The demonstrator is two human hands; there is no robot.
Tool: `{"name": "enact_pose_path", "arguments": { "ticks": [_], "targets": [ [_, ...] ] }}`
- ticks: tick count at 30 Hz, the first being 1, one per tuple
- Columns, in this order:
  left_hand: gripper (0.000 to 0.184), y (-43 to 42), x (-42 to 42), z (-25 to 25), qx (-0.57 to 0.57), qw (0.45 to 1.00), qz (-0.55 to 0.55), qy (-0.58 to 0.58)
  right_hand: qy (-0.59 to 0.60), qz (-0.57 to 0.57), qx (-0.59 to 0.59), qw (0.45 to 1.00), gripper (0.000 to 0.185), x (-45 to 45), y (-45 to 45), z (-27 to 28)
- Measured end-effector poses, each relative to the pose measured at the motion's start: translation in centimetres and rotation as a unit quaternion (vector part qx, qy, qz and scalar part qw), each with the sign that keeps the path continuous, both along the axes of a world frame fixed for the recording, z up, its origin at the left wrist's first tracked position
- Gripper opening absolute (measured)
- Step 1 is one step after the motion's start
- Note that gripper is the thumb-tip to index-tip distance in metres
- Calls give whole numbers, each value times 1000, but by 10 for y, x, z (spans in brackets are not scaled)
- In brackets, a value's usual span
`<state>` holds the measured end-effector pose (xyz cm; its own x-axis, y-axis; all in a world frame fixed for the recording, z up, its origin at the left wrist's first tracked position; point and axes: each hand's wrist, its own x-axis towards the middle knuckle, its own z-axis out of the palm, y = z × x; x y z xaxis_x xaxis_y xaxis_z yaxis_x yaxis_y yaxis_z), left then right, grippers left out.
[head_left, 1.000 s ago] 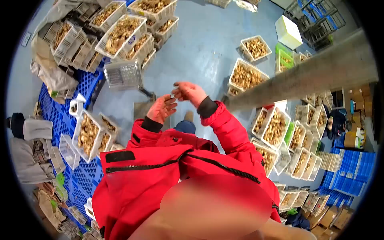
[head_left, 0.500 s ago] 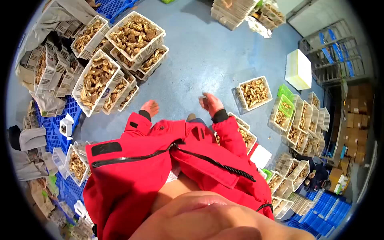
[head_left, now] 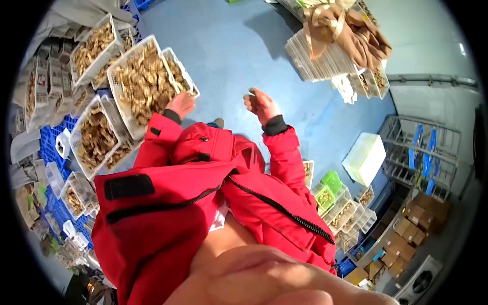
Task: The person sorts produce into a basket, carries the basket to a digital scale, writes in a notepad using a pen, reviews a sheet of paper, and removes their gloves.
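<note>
My left hand (head_left: pixel 181 105) is open, its fingers stretched out, at the right edge of a white plastic crate (head_left: pixel 120 104) filled with brown mushrooms (head_left: pixel 145 81). Whether it touches the crate I cannot tell. My right hand (head_left: pixel 262 105) hangs over the blue floor with fingers apart and holds nothing. Behind the large crate, a smaller part of another mushroom crate (head_left: pixel 179 72) shows. Nearer to me on the left stands one more crate of mushrooms (head_left: pixel 96 134).
Stacked mushroom crates stand on a blue pallet (head_left: pixel 51 137) at left. Back right, a brown cloth (head_left: pixel 351 35) lies on stacked white crates (head_left: pixel 317 56). A white foam box (head_left: pixel 364 158), a metal rack (head_left: pixel 422 152) and small crates (head_left: pixel 340 211) are on the right.
My view has turned and moved toward the stacked crates on the left. My left hand is now beside the mushroom crate; my right hand has risen a little, still holding nothing.
</note>
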<state>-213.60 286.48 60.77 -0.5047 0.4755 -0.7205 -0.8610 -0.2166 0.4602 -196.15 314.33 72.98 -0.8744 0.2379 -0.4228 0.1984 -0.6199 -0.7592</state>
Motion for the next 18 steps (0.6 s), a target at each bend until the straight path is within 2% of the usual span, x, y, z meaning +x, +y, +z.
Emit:
{"name": "enact_pose_path", "arguments": {
  "ticks": [1,2,4,5,6,8,10,11,12,14,15,16,18],
  "targets": [
    [36,36,-24,22,43,995,-68,60,-7,-6,5,1000,42,-23,27,8],
    [37,77,-37,63,11,993,-87,80,-21,-2,-2,1000,45,-39,53,15],
    [37,144,-87,49,12,990,-121,76,-41,-4,-10,999,45,-90,115,7],
    [39,173,-131,18,55,991,-97,74,-18,-7,-12,1000,44,-115,149,-9],
    [41,192,-140,16,60,988,-108,93,9,-12,-17,1000,44,-132,176,-24],
    [34,225,-178,18,-35,995,-38,87,-18,-12,-25,999,43,-189,227,-23],
    [30,220,-223,-91,-70,997,-28,18,-58,-20,-19,998,43,-261,280,-24],
    [29,194,-239,-158,-58,997,-23,-34,-28,41,-9,999,44,-288,306,-31],
    [28,159,-245,-217,-20,996,-24,-88,-30,38,-13,999,46,-324,321,-16],
    [26,164,-237,-183,-231,951,124,-164,-9,87,-58,994,46,-391,360,-16],
    [25,162,-242,-147,-283,930,140,-187,-39,96,-53,993,44,-426,376,-15],
    [23,186,-249,-106,-290,908,224,-206,-47,105,-55,992,43,-458,392,-19],
    [24,194,-262,-118,-296,905,214,-217,-59,125,-54,989,42,-530,435,-38]
  ]
}}
